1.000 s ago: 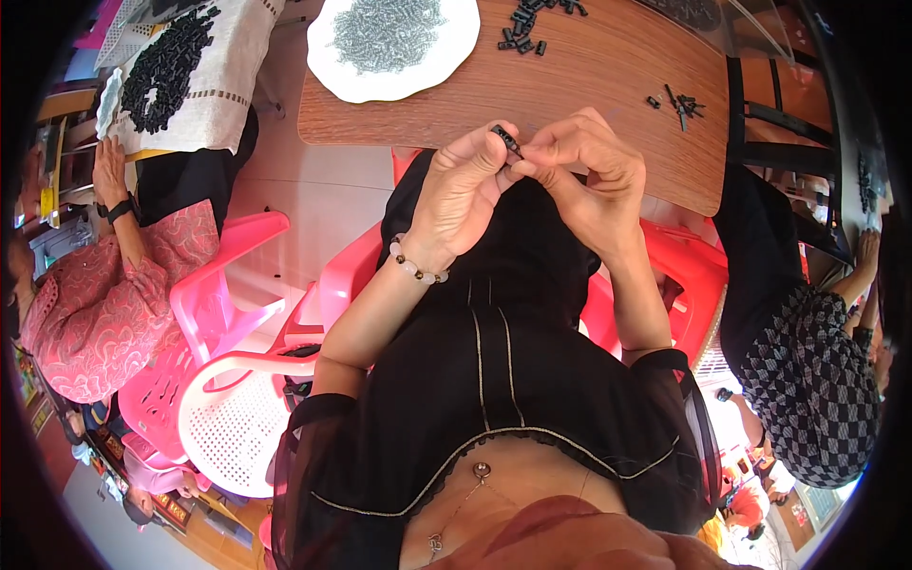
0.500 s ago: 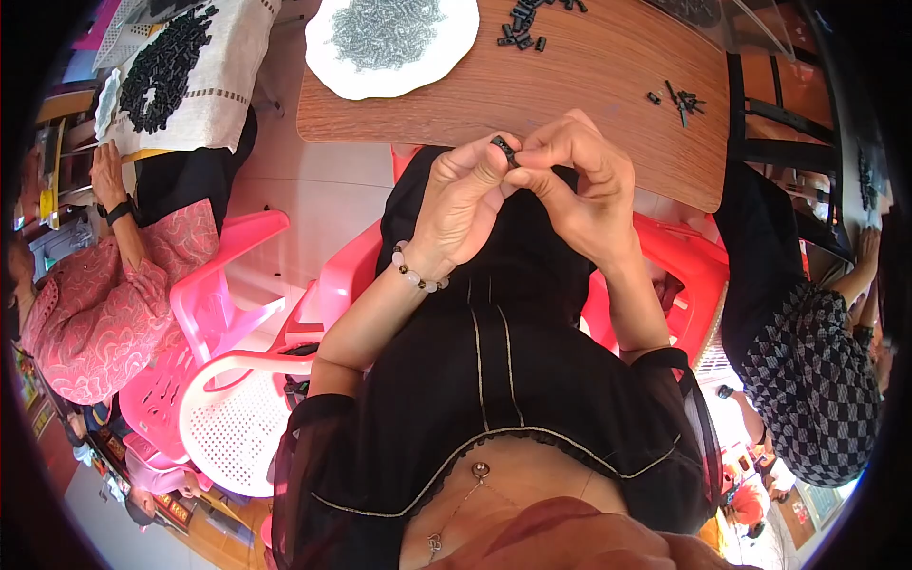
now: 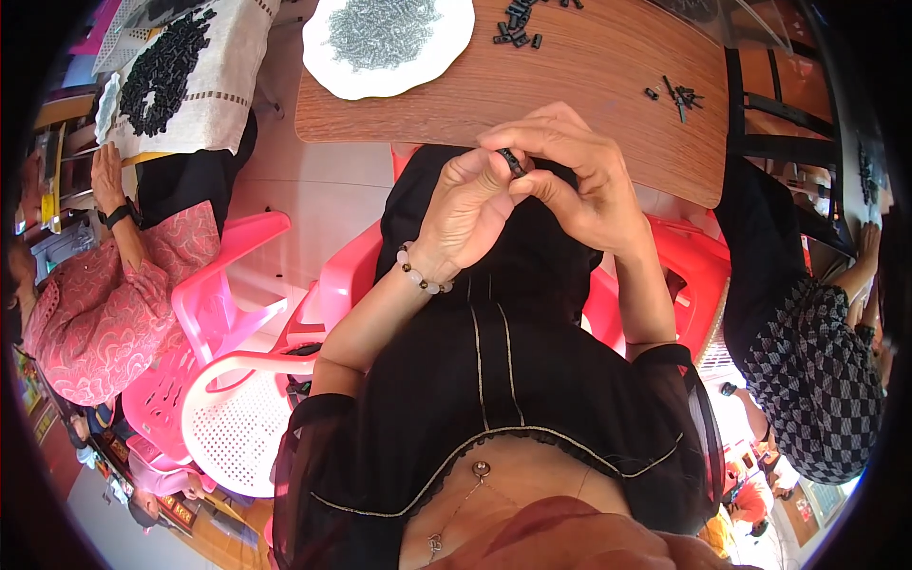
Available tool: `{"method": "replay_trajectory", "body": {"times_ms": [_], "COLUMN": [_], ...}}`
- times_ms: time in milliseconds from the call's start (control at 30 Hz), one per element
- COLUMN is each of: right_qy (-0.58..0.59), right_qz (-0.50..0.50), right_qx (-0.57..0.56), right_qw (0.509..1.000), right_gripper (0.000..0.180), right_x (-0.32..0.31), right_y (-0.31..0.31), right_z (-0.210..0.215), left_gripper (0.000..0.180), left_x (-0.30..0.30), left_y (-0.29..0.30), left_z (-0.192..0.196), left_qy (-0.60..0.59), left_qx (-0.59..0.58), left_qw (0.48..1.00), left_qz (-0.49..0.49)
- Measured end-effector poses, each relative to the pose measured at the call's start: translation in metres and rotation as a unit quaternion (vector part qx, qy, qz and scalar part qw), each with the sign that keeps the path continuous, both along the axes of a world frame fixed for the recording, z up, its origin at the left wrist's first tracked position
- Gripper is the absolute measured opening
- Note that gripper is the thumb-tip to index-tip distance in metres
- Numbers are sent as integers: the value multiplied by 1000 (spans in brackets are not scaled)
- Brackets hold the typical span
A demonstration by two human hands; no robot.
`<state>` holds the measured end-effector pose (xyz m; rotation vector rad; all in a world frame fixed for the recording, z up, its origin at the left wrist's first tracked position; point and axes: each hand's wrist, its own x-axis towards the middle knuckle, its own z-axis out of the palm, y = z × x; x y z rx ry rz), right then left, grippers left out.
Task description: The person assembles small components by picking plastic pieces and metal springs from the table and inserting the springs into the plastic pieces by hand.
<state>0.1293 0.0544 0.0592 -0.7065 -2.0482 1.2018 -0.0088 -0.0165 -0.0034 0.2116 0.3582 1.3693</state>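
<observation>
A small black plastic piece [image 3: 511, 162] is held between both hands, just off the near edge of the brown wooden table [image 3: 399, 119]. My left hand [image 3: 464, 209] pinches it between thumb and forefinger, palm turned up. From the other side my right hand [image 3: 579, 176] closes on the same piece, forefinger across its top and thumb below. The fingers cover part of it. On the table beyond, a white scalloped plate [image 3: 318, 71] carries a heap of small clear-grey pieces [image 3: 380, 33]. Loose black pieces [image 3: 518, 28] lie to the right of the plate.
At the table's right, slim dark parts [image 3: 684, 97] form a small pile. A second table with a pale cloth [image 3: 214, 114] and a black heap [image 3: 166, 76] stands at the left. People sit on both sides; pink chairs [image 3: 228, 275] stand close to my left.
My right forefinger has moved up and left over the top of the black piece, and the right thumb has shifted slightly. The left hand keeps its pinch.
</observation>
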Motion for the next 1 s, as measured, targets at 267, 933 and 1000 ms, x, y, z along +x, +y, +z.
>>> {"method": "replay_trajectory", "body": {"times_ms": [267,933,1000], "right_qy": [5,52,39], "right_qz": [-27,-36,-10], "right_qx": [-12,4,51], "right_qw": [1000,998,998], "right_gripper": [34,40,36], "right_x": [3,15,14], "right_y": [-3,8,10], "right_z": [-8,-6,-5], "left_gripper": [13,21,21], "left_x": [7,4,5], "left_y": [0,5,5], "left_z": [6,-3,-4], "left_qy": [23,13,19], "left_qx": [-13,-8,-6], "left_qw": [1000,1000,1000], "left_qz": [16,9,1]}}
